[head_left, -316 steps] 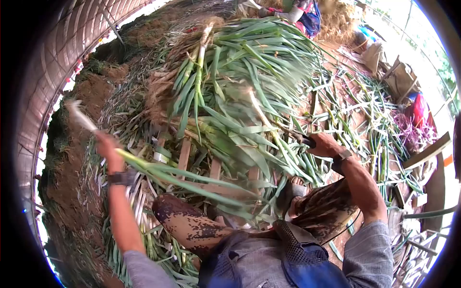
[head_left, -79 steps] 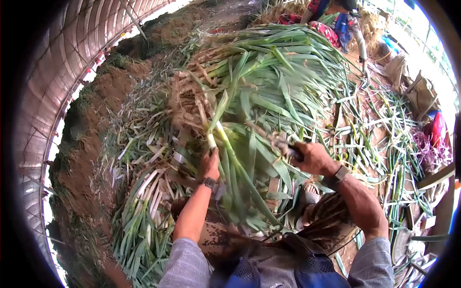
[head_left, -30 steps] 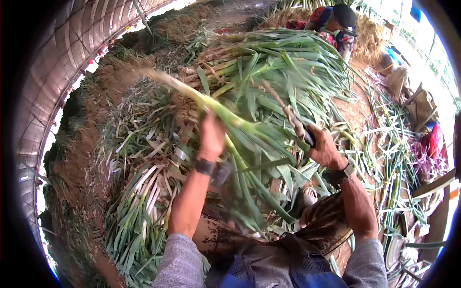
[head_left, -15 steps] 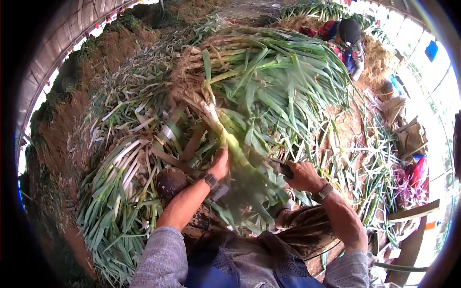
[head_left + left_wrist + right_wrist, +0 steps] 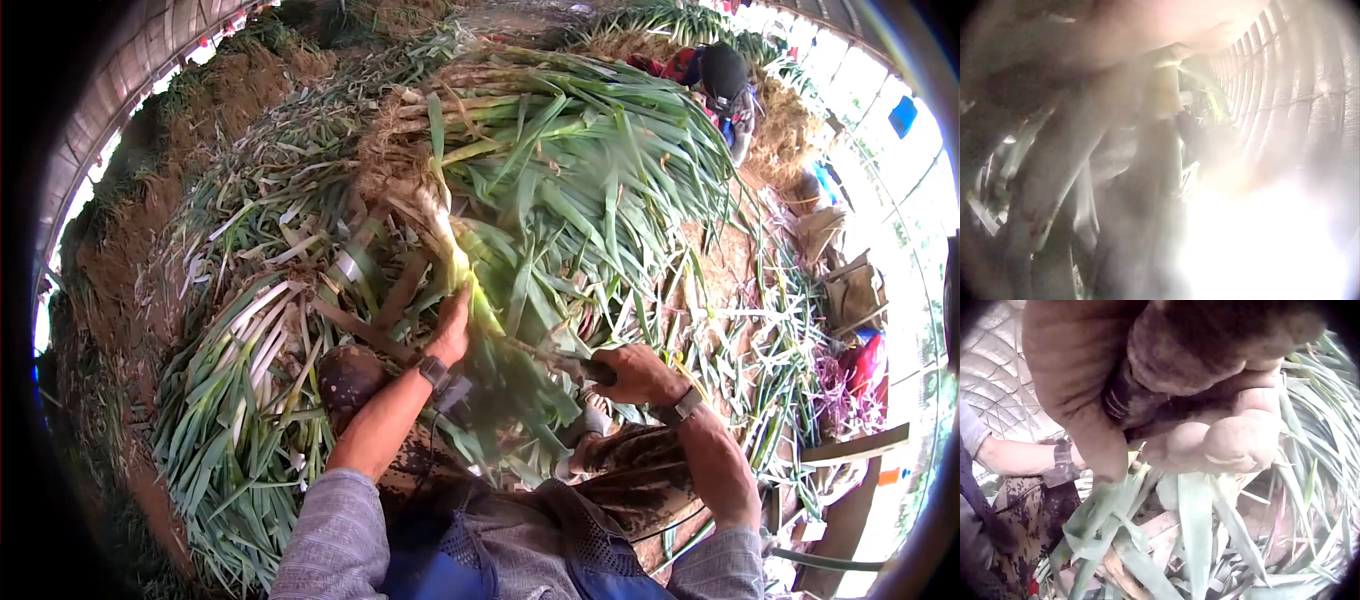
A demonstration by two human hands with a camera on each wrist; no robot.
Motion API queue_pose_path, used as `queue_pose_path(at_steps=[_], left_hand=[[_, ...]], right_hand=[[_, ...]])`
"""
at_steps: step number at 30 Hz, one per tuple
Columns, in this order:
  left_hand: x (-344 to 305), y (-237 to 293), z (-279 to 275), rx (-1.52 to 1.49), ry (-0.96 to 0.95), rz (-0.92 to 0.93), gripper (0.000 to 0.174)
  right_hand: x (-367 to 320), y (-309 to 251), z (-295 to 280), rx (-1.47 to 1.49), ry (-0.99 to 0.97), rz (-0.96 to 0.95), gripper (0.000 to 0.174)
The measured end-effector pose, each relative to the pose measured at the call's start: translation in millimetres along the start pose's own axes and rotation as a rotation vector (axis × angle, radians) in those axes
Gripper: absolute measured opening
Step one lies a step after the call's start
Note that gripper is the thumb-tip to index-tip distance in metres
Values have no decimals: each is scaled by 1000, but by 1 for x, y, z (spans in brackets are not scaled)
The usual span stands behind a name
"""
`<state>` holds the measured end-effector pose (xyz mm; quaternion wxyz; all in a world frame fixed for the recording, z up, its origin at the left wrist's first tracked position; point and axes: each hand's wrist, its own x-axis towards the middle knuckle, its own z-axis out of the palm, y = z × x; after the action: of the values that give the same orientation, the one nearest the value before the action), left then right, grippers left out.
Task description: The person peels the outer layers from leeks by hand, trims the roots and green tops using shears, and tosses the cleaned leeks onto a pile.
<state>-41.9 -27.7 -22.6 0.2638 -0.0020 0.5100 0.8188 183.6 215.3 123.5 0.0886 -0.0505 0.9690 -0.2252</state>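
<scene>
My left hand grips a thick leek around its stem. The leek's roots point away towards a heap of leeks, and its leaves hang down between my knees. In my right hand I hold a knife by its dark handle, blade pointing left across the leek's leaves just below my left hand. The right wrist view shows fingers curled round the dark handle, with green leaves beneath. Blur and glare fill much of the left wrist view, where a leek stem shows below the hand.
A pile of leeks with pale bare stems lies at my left. Cut leaves litter the ground on the right. Another person is beyond the heap. A wooden board and a red bag are at the right edge.
Over the last second, the leek swung from pointing far left to pointing at the heap, and the knife came down to its leaves. Earlier, my left hand held a pale-stemmed leek out left.
</scene>
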Motion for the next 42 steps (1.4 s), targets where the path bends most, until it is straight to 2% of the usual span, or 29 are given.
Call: queue_pose_path(at_steps=[3, 5, 7, 9, 10, 13, 15, 16, 17, 19, 20, 21, 23, 25, 27, 30, 31, 32, 33, 34, 36, 39, 40, 42], left_hand=[[-2, 15, 2, 34, 41, 14, 34], [-3, 17, -7, -83, -213, -122, 33], [-21, 25, 7, -80, -277, -247, 31], [-20, 19, 4, 11, -345, -289, 23], [-19, 18, 0, 14, -348, -295, 23], [-12, 13, -17, 86, -341, -280, 21], [-10, 9, -23, 141, -355, -193, 23], [-14, 9, -24, 254, -298, -156, 23], [-17, 8, -21, 258, -299, -157, 23], [-13, -7, -30, 194, -156, -84, 24], [-5, -9, -40, 263, -234, -98, 26], [-7, -8, -39, 264, -235, -99, 26], [-5, -4, -34, 214, -169, -184, 27], [3, -9, -56, 317, -167, -157, 27], [40, -40, -106, 657, -360, 88, 27], [-35, 64, 8, 968, -192, -217, 30], [-25, 52, -6, 970, -189, -217, 30], [-9, 34, -30, 1007, -218, -117, 33], [-13, 39, -27, 1044, -249, -13, 37], [-16, 45, -23, 1047, -245, -8, 37], [-29, 56, -10, 802, -297, -177, 37], [-22, 49, -18, 643, -401, -88, 40], [-18, 46, -18, 646, -367, -146, 40], [-15, 42, -19, 692, -338, -119, 40]], right_hand=[[-3, -4, -3, 70, -38, -3, 35], [0, -1, -3, 186, 149, 4, 35], [3, -6, -9, 170, 156, 68, 37], [5, -1, -3, 46, 67, 108, 24], [8, 1, 2, 15, 25, 165, 37], [10, 4, 7, -30, 11, 127, 35], [9, 6, 12, -31, -3, 103, 34], [9, 7, 14, -35, -18, 80, 33], [9, 7, 15, -32, -16, 81, 33], [12, 5, 18, -66, 68, 61, 26], [15, 5, 16, 0, 118, 87, 26], [20, 5, 15, -10, 90, 174, 30], [24, 9, 22, -65, 121, 109, 29], [31, 4, 22, -64, 106, 109, 28], [41, -8, 20, -55, 94, 112, 28], [55, -31, 6, -21, 80, 148, 29], [60, -30, 7, -18, 81, 145, 29], [67, -26, 11, -31, 74, 145, 31], [74, -22, 14, -45, 71, 145, 32], [83, -19, 17, -54, 55, 185, 35], [94, -15, 19, -30, 71, 199, 35], [105, -14, 17, 9, 156, 173, 36], [112, -12, 18, 1, 152, 200, 37], [121, -14, 17, -43, 92, 198, 39]])
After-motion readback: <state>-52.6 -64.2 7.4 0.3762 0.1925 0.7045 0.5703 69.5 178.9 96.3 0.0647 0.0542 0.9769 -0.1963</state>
